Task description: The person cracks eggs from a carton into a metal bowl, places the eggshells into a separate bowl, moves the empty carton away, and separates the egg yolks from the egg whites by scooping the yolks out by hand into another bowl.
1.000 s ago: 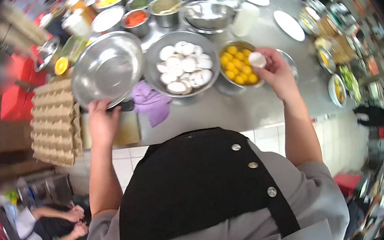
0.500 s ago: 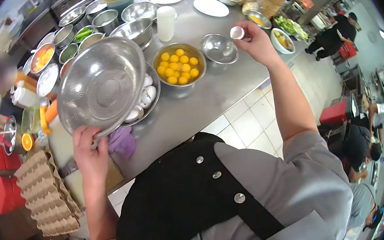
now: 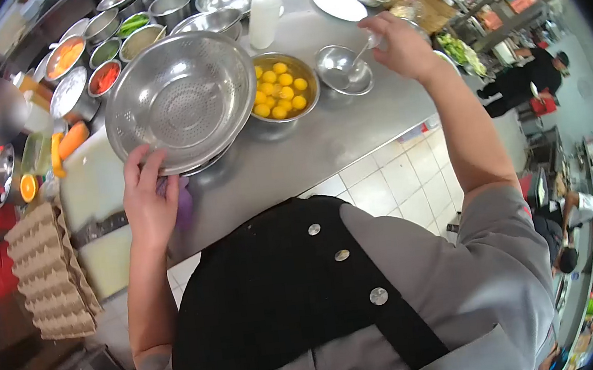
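Note:
My left hand (image 3: 150,202) grips the near rim of a large perforated steel colander (image 3: 188,102), which hangs over the bowl of shells and hides it almost wholly. My right hand (image 3: 398,45) is closed round an eggshell (image 3: 375,38), with clear liquid stringing down from it into a small steel bowl (image 3: 332,64). Just left of that bowl stands a bowl of several yolks (image 3: 285,86) in clear egg white. A purple cloth (image 3: 183,201) lies partly hidden beside my left hand.
Egg trays (image 3: 51,275) are stacked at the left by a cutting board (image 3: 105,261) and a knife (image 3: 100,228). A white bottle (image 3: 264,20) and white plate (image 3: 339,5) stand at the back. Ingredient pots line the back left. A person in black (image 3: 529,78) is far right.
The colander has moved from beside the shell bowl to over it, held in my left hand. My right hand has moved from the yolk bowl to the small bowl. The view has turned right.

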Tool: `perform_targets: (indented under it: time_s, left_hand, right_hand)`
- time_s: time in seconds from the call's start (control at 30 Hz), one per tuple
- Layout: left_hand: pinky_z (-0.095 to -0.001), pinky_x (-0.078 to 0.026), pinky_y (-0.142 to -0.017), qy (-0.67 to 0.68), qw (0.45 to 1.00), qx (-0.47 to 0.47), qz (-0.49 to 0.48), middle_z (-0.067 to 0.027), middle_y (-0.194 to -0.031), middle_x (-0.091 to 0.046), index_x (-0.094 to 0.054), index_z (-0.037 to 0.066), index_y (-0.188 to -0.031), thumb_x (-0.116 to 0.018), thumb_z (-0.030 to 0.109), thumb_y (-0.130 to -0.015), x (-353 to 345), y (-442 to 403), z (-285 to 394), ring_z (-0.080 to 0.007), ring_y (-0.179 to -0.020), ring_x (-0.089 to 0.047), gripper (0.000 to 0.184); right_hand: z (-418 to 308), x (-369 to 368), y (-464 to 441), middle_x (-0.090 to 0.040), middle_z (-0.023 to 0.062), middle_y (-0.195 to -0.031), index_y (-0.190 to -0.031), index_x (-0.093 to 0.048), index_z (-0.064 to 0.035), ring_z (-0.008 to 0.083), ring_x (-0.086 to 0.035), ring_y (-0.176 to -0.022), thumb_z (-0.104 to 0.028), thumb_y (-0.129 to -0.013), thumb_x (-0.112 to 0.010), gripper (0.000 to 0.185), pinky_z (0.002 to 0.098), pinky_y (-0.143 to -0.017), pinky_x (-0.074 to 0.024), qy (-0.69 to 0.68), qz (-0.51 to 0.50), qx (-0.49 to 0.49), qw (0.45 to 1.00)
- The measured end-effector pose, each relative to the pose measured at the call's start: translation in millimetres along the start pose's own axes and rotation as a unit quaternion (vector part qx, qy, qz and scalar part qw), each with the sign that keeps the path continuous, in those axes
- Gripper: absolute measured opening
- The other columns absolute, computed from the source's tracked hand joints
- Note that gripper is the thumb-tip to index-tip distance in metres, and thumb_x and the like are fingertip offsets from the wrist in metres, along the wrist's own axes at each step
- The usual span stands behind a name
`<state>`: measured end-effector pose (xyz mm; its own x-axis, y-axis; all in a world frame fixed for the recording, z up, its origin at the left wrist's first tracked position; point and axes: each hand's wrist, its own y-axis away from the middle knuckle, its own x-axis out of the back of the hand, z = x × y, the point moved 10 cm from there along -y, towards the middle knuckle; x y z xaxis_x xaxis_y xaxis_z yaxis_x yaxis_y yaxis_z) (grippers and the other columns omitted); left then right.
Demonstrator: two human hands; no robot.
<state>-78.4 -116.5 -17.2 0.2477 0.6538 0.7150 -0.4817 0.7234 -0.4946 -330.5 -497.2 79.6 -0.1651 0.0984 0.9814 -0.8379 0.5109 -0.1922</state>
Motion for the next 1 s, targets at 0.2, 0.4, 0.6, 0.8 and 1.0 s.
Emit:
perform_targets:
  time_s: [0.2, 0.4, 0.6, 0.8, 1.0]
  left_hand:
    - [-0.0334, -0.054, -0.081, -0.073, 0.979, 0.105, 0.156, -0.0144, -0.141, -0.054, -0.062, 0.007, -0.131, -0.078, 0.005, -0.083, 21, 58, 9, -0.0233, -0.099, -0.065, 0.051]
    - [-0.0342, -0.051, -0.063, -0.043, 0.952, 0.245, 0.179, -0.0105, -0.078, -0.068, -0.072, 0.001, -0.096, -0.07, 0.008, -0.095, -44, 122, 4, -0.0211, -0.065, -0.062, 0.008]
    - [-0.0462, -0.054, -0.07, -0.222, 0.909, 0.328, 0.133, -0.016, -0.084, -0.07, -0.069, 0.007, -0.085, -0.066, 0.028, -0.095, -78, 98, -8, -0.0368, -0.076, -0.068, 0.023]
    - [-0.047, -0.054, -0.072, -0.222, 0.895, 0.367, 0.125, -0.0157, -0.088, -0.07, -0.069, 0.007, -0.086, -0.064, 0.031, -0.095, -78, 100, -12, -0.0376, -0.081, -0.067, 0.026]
    - [-0.0464, -0.054, -0.072, -0.233, 0.896, 0.351, 0.141, -0.0144, -0.086, -0.069, -0.069, 0.008, -0.089, -0.063, 0.031, -0.095, -75, 102, -11, -0.0361, -0.08, -0.067, 0.024]
  right_hand:
    - [75, -63, 13, -0.066, 0.0115, -0.12, -0.132, -0.065, -0.0099, 0.0272, -0.066, -0.11, -0.009, -0.079, -0.075, 0.054, 0.0384, -0.093, -0.0531, -0.215, -0.044, -0.089, 0.972]
    - [127, -99, 23, -0.067, 0.0074, -0.121, -0.132, -0.066, -0.0125, 0.0192, -0.065, -0.109, -0.009, -0.08, -0.077, 0.054, 0.0337, -0.088, -0.0522, -0.282, -0.035, -0.069, 0.956]
    - [83, -88, -10, -0.067, 0.0065, -0.115, -0.132, -0.065, -0.0132, 0.0195, -0.063, -0.104, -0.012, -0.08, -0.08, 0.054, 0.0335, -0.087, -0.0525, -0.316, -0.044, 0.073, 0.945]
    - [-17, -92, -1, -0.068, 0.0089, -0.118, -0.128, -0.063, -0.0107, 0.025, -0.066, -0.106, -0.016, -0.081, -0.08, 0.051, 0.0396, -0.091, -0.0527, -0.436, -0.054, 0.204, 0.875]
    - [-85, -98, 30, -0.067, 0.0123, -0.115, -0.118, -0.061, -0.0114, 0.0352, -0.065, -0.107, -0.014, -0.077, -0.078, 0.045, 0.0472, -0.097, -0.0488, -0.313, -0.01, 0.381, 0.87]
